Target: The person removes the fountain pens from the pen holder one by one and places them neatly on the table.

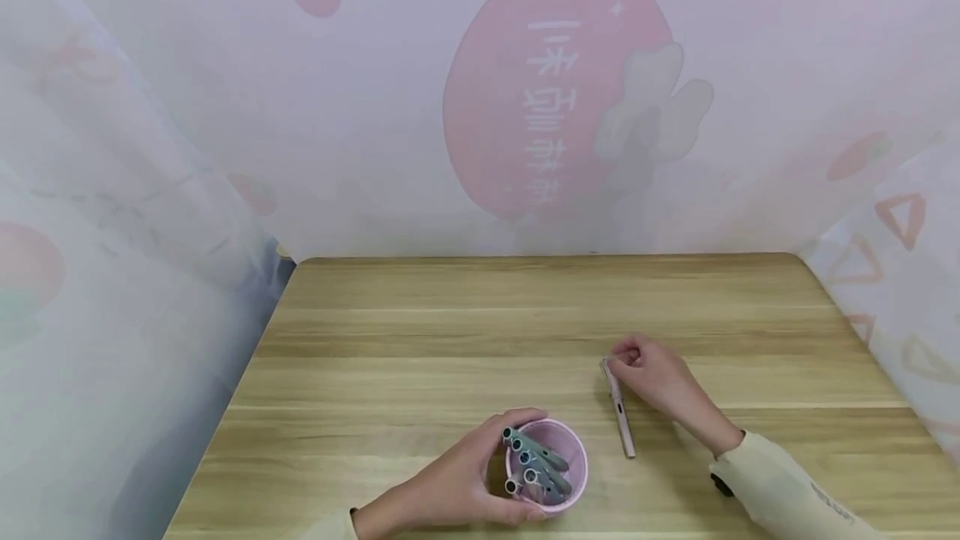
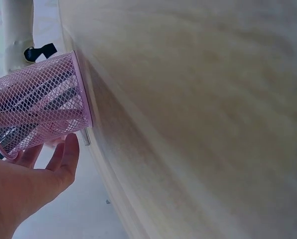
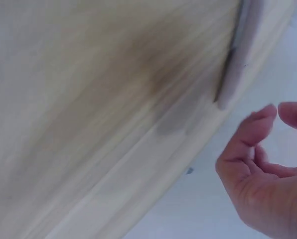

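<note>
A pink mesh cup (image 1: 572, 450) stands near the front edge of the wooden table (image 1: 525, 315) and holds several grey-green pens (image 1: 542, 461). My left hand (image 1: 501, 473) grips the cup from its left side, thumb at the far rim and fingers at the near wall. In the left wrist view the cup (image 2: 39, 109) sits against my palm (image 2: 34, 179). A pink pen (image 1: 621, 415) lies flat to the right of the cup. My right hand (image 1: 626, 361) is at the pen's far end. In the blurred right wrist view, thumb and forefinger (image 3: 260, 124) curl close together with nothing between them.
Pale printed curtains (image 1: 480, 107) close in the table at the back and on both sides. The table's back edge (image 1: 540, 257) meets the rear curtain. Bare wood (image 1: 420, 332) stretches behind and left of the cup.
</note>
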